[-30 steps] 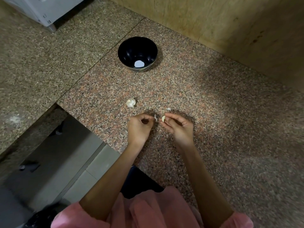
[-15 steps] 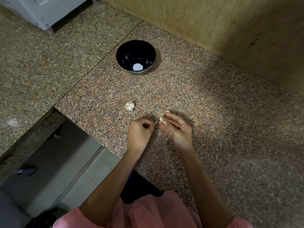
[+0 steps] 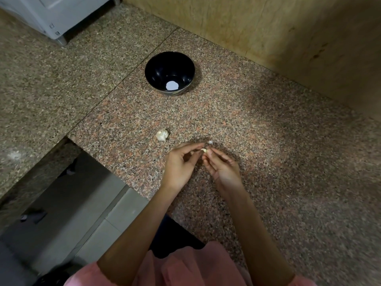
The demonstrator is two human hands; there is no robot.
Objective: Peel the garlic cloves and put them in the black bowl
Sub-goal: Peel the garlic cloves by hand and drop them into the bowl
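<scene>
Hands meet now: left hand [image 3: 181, 162], right hand [image 3: 223, 168] both pinch smooth pale clove [image 3: 204, 150] above speckled granite worktop [image 3: 257, 124]; glossy black bowl [image 3: 162, 67] beyond.

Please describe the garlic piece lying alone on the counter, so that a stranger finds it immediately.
Start at the black bowl on the speckled stone counter and come toward the person. Just short of the left hand lies the garlic piece, a whitish papery lump. Unlike the small clove that this hand and the right hand pinch, nothing touches it.
</scene>
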